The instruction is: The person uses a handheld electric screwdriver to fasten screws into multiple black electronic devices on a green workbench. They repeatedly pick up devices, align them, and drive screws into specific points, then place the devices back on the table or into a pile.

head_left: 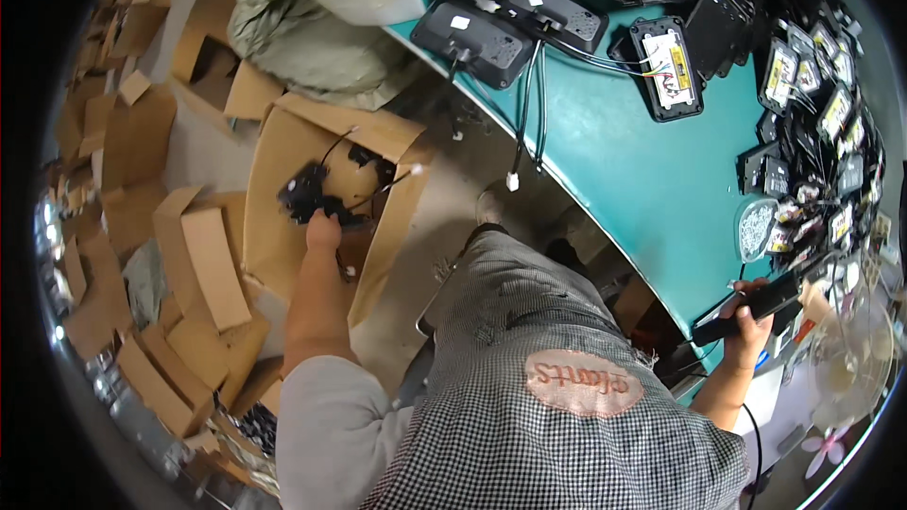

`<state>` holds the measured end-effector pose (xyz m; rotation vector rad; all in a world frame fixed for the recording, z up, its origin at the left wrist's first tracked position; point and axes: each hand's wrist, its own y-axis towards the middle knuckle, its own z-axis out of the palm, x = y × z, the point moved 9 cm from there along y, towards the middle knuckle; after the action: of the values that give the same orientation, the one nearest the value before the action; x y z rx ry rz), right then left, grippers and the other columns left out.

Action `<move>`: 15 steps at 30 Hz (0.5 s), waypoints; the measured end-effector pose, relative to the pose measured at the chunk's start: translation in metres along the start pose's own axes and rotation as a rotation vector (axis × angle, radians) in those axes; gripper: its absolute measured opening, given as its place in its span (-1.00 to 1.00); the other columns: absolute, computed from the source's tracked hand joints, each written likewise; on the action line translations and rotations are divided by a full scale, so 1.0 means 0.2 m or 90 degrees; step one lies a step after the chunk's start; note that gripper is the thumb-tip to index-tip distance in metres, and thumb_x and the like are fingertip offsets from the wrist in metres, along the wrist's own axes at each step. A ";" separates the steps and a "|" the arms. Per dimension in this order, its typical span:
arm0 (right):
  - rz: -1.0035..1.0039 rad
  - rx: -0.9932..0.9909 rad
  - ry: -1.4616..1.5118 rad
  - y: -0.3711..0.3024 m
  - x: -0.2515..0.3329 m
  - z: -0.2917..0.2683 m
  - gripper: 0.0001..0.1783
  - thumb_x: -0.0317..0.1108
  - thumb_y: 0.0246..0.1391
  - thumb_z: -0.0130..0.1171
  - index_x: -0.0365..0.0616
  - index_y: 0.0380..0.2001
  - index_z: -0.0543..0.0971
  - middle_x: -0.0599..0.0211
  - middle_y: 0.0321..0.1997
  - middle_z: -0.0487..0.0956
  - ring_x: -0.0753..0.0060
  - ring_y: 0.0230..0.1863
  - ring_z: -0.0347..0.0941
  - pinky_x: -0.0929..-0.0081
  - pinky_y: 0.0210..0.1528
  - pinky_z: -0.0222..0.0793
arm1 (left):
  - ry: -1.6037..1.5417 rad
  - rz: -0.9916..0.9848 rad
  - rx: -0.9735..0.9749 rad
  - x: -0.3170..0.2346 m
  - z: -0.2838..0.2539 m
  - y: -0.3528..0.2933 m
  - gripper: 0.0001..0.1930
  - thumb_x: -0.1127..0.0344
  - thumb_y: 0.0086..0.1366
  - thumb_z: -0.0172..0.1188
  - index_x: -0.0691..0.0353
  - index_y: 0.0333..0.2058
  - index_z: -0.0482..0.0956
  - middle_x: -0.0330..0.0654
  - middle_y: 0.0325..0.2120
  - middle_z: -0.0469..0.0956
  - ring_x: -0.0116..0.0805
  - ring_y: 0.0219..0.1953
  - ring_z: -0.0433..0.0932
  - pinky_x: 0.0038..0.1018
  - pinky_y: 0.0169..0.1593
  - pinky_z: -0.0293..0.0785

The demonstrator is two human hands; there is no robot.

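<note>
My left hand (323, 229) reaches down into an open cardboard box (268, 165) on the left. Its fingers are closed on a black cabled unit (304, 191), blurred by motion; thin leads with white connectors trail from it. Another black part lies deeper in the box. At the right, by the table's edge, my right hand (750, 331) is wrapped round a long black object (756, 307), whose kind I cannot make out. A green-topped table (614, 184) carries an opened black housing (667, 71) with coloured wires and a yellow-labelled part inside.
Two closed black housings (472, 42) lie at the table's far edge, cables hanging over. Many black housings and labelled parts (836, 118) crowd the right side. A clear bag (756, 229) lies near them. Cut cardboard boxes (203, 260) cover the left floor. A fan (846, 368) stands lower right.
</note>
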<state>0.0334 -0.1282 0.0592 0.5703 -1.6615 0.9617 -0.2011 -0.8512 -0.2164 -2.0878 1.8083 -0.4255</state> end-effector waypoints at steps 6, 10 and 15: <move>0.044 -0.159 -0.016 -0.06 0.02 -0.06 -0.30 -0.29 -0.11 0.30 -0.19 0.07 0.21 0.21 -0.19 0.45 0.54 -0.50 0.38 0.58 -0.46 0.37 | 0.014 -0.118 0.240 -0.01 0.70 0.37 -0.63 0.27 0.19 -0.03 0.42 -0.12 0.51 0.13 -0.11 0.51 -0.07 -0.01 0.47 -0.36 0.07 0.36; 0.048 -0.193 0.007 -0.11 -0.05 -0.05 -0.31 -0.29 -0.11 0.30 -0.18 0.07 0.21 0.21 -0.19 0.45 0.53 -0.50 0.38 0.57 -0.47 0.37 | -0.272 -0.078 0.336 -0.04 0.96 0.52 -0.64 0.23 0.17 0.08 0.27 -0.09 0.54 0.06 -0.06 0.51 -0.10 -0.04 0.50 -0.33 0.00 0.38; 0.036 -0.231 0.064 -0.17 -0.03 0.00 -0.29 -0.31 -0.14 0.34 -0.19 0.06 0.22 0.24 -0.22 0.46 0.50 -0.48 0.41 0.56 -0.44 0.39 | -0.277 0.146 0.416 -0.64 0.49 0.31 -0.70 0.20 0.15 0.15 0.19 -0.17 0.58 -0.03 -0.19 0.58 -0.12 -0.13 0.53 -0.34 -0.09 0.41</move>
<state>0.0608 -0.1474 0.0640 0.2287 -1.7162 0.6917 -0.2315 -0.7258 -0.3312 -1.3780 1.3832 -0.3922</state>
